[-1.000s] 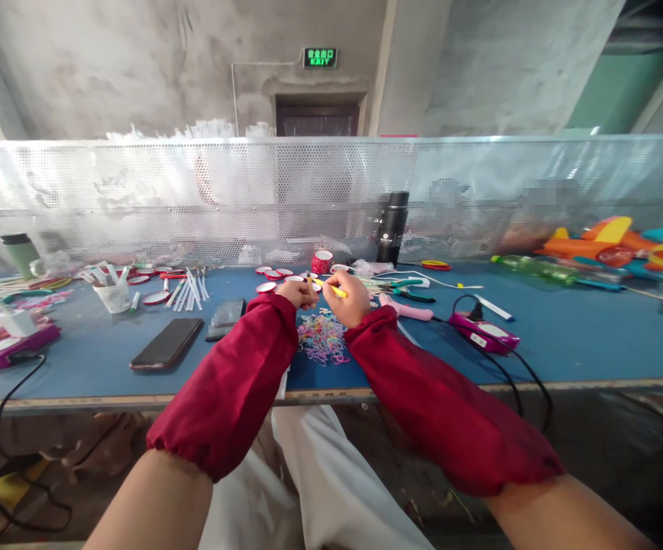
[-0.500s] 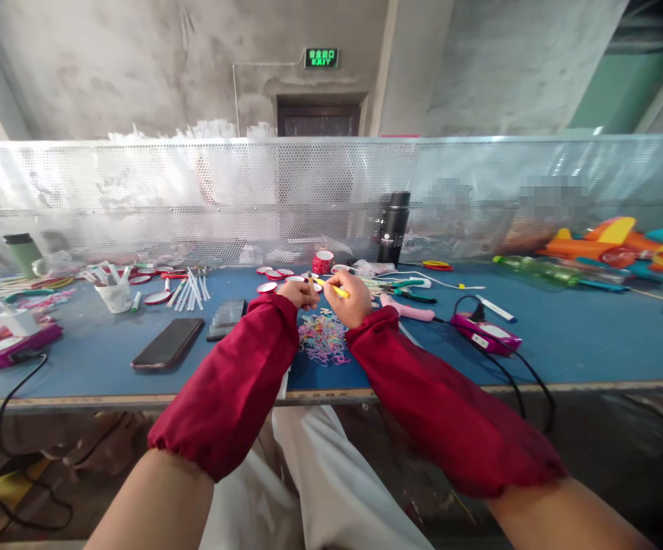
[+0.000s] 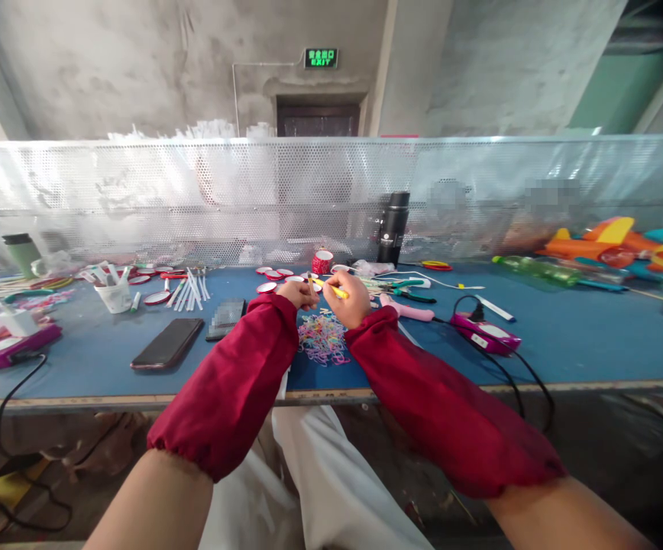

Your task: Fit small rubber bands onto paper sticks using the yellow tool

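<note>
Stick of brown colour (image 3: 311, 283) is pinched by the left hand (image 3: 297, 293), and the right hand (image 3: 352, 299) grasps a yellow pen-like tool (image 3: 340, 292), both over the bench (image 3: 423, 359), farther from its front edge than the coloured elastic bands (image 3: 324, 338). Whether the tool touches the stick, I cannot surely tell; steady pinch and light, small movements should serve well.

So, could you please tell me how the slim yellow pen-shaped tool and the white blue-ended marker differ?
The slim yellow pen-shaped tool is held in the right hand; the white blue-ended marker lies on the blue tabletop. The tool is yellow where it shows, the marker mostly white. Both look slim and straight.
</note>
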`<state>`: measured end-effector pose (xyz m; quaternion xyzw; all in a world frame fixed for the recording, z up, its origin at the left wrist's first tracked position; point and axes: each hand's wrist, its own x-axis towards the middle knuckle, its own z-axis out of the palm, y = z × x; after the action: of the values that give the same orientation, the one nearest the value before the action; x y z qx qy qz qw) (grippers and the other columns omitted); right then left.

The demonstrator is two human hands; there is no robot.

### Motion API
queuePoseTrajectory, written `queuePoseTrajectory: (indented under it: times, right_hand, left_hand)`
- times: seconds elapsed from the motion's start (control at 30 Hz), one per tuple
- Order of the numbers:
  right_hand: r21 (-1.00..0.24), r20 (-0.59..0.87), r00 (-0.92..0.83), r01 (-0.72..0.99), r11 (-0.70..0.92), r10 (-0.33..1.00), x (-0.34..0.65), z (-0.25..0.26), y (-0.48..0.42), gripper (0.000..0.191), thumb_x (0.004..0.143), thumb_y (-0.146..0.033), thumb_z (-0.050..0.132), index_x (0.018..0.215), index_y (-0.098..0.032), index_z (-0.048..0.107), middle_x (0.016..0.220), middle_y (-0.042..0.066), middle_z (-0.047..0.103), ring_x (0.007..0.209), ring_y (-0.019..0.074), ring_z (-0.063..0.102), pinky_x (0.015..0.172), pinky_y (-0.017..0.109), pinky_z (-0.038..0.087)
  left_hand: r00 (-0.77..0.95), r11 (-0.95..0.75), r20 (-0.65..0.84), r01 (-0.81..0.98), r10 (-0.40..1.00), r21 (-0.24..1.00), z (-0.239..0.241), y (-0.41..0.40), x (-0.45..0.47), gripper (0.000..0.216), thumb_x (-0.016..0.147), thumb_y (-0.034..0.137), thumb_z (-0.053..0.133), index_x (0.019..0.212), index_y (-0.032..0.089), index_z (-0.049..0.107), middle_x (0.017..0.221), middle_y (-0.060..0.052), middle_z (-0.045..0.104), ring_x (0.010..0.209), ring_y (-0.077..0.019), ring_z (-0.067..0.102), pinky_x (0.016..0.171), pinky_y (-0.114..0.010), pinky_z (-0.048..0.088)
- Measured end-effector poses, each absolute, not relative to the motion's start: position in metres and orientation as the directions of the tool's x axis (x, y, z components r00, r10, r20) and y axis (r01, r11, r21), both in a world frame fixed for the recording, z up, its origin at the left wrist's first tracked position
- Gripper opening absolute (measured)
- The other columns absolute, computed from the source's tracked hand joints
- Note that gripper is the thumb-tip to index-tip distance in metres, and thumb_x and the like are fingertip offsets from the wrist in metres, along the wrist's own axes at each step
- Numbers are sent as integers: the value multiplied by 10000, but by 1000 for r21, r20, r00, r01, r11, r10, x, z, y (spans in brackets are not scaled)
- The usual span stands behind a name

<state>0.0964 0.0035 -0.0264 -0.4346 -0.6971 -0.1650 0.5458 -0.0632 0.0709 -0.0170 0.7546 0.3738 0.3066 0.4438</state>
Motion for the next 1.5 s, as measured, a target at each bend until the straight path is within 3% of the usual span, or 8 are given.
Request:
queuePoseTrajectory:
  times: [0.23, 0.5, 0.7, 0.83, 1.0, 1.5]
  right_hand:
    - [-249, 897, -40, 777, 579, 440, 96, -28, 6, 113, 854, -294, 559, 756, -237, 558, 721, 17, 650, 708, 190, 593, 674, 312, 420]
    - [-242, 909, -18, 791, 562, 417, 99, -29, 9, 107, 850, -276, 559, 752, -235, 551, 711, 14, 632, 688, 186, 578, 655, 310, 414]
    - [-222, 894, -76, 782, 583, 442, 97, -30, 9, 109, 848, -279, 561, 749, -236, 549, 717, 17, 638, 686, 186, 581, 648, 309, 415]
    - [-258, 898, -21, 784, 565, 440, 98, -30, 9, 113, 853, -289, 561, 752, -240, 546, 705, 14, 638, 681, 187, 586, 643, 309, 415]
    - [-220, 895, -80, 776, 591, 439, 98, -30, 9, 106, 848, -270, 555, 747, -238, 549, 723, 17, 639, 700, 186, 583, 661, 309, 420]
    - [-255, 904, -10, 791, 557, 428, 98, -30, 9, 116, 860, -286, 546, 754, -239, 546, 719, 15, 635, 692, 186, 582, 657, 311, 419]
  left_hand:
    - [523, -318, 123, 302, 844, 899, -14, 66, -63, 212, 705, 244, 819, 740, 95, 672, 652, -26, 657, 518, -75, 536, 563, -223, 453]
    - [530, -351, 152, 298, 834, 888, -15, 69, -66, 315, 624, 336, 865, 692, 103, 664, 627, -21, 650, 489, -69, 509, 518, -209, 413]
    - [502, -299, 130, 273, 855, 914, -14, 64, -63, 233, 687, 237, 823, 650, 107, 632, 607, -17, 638, 484, -68, 504, 544, -217, 435]
    - [508, -299, 121, 284, 853, 911, -14, 65, -63, 213, 691, 242, 821, 675, 105, 658, 629, -24, 644, 495, -78, 508, 559, -235, 435]
    - [554, -364, 171, 259, 815, 895, -18, 73, -65, 215, 689, 247, 812, 646, 114, 649, 635, -21, 646, 513, -85, 520, 560, -233, 432]
    - [495, -320, 152, 274, 855, 907, -19, 72, -63, 273, 656, 307, 842, 718, 102, 673, 636, -30, 659, 498, -74, 518, 517, -209, 424]
